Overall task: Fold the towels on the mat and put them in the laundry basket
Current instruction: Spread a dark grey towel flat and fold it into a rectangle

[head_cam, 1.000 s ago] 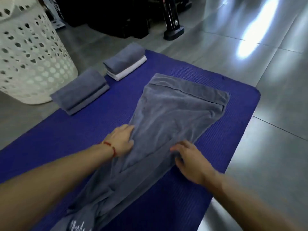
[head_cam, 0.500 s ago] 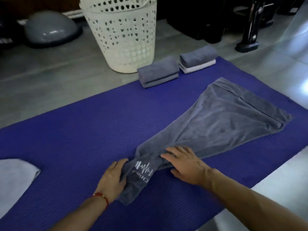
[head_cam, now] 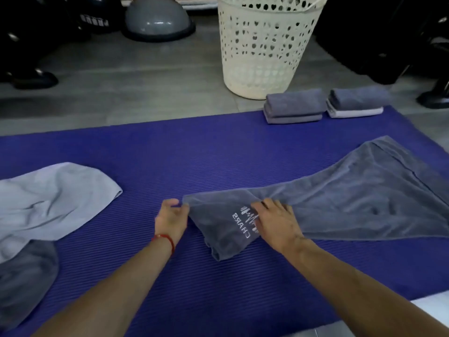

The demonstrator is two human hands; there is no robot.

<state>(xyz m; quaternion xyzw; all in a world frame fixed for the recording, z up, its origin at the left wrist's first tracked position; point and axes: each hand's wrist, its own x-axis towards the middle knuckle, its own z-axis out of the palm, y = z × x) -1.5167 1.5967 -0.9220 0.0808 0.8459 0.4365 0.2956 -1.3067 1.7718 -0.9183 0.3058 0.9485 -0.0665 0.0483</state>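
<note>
A long grey towel [head_cam: 352, 203] with white lettering lies spread across the blue mat [head_cam: 170, 154], its near end bunched. My left hand [head_cam: 171, 218] pinches that end's left corner. My right hand [head_cam: 275, 221] grips a fold of the same end, just beside the lettering. Two piles of folded towels sit at the mat's far edge: a grey pile [head_cam: 294, 105] and a grey-on-white pile [head_cam: 356, 102]. Behind them on the floor stands the white perforated laundry basket [head_cam: 264, 49].
A crumpled pale towel [head_cam: 48, 200] and a darker grey one [head_cam: 21, 280] lie on the mat at the left. A grey dome [head_cam: 158, 18] and dark gear line the back. Grey tiled floor [head_cam: 121, 76] surrounds the mat.
The view has swung left, bringing the basket and the pale towel into sight. Both hands slid down the towel to its near end and now hold its corner and fold.
</note>
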